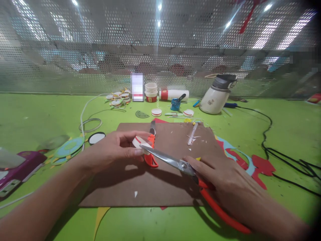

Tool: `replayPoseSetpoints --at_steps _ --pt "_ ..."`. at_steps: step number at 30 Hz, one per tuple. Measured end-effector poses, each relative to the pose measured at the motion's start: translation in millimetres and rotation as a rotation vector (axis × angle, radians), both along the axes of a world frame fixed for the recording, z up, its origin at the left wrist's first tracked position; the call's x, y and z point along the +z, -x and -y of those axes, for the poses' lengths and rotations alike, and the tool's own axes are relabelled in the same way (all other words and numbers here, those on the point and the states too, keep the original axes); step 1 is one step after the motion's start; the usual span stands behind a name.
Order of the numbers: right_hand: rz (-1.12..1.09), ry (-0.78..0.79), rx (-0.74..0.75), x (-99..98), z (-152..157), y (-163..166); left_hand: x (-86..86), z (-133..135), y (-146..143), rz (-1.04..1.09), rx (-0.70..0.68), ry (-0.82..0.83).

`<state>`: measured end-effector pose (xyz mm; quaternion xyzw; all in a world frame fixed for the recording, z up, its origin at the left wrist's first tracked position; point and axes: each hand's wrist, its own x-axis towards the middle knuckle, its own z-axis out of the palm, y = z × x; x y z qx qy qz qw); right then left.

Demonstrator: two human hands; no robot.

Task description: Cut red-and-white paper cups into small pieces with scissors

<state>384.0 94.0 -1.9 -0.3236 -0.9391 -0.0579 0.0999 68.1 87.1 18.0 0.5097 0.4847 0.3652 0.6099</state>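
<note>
My left hand (114, 149) pinches a small white paper-cup ring with a red stripe (138, 142) above a brown board (160, 187). In my right hand (220, 179) are red-handled scissors (175, 163), fingers closed on the handles. The blades point left and their tips meet the ring. A second, smaller pair of orange-handled scissors (151, 147) lies on the board just behind the ring.
At the back of the green table stand stacked paper cups (151, 92), a lying stack of cups (174, 95), a blue glue pot (175, 104), a white jug (217, 95) and cut rings (156, 112). Black cable (283, 157) runs right; paper cutouts (67, 149) and a purple tool (17, 169) lie left.
</note>
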Motion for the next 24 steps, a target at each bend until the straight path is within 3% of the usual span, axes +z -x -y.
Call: replayPoseSetpoints --at_steps 17,24 --pt "-0.047 0.047 -0.017 -4.0 1.2 2.1 3.2 1.1 -8.1 -0.067 0.057 -0.041" --pt "-0.049 -0.022 -0.002 -3.4 5.0 1.3 1.5 0.7 -8.1 -0.02 0.036 -0.049"
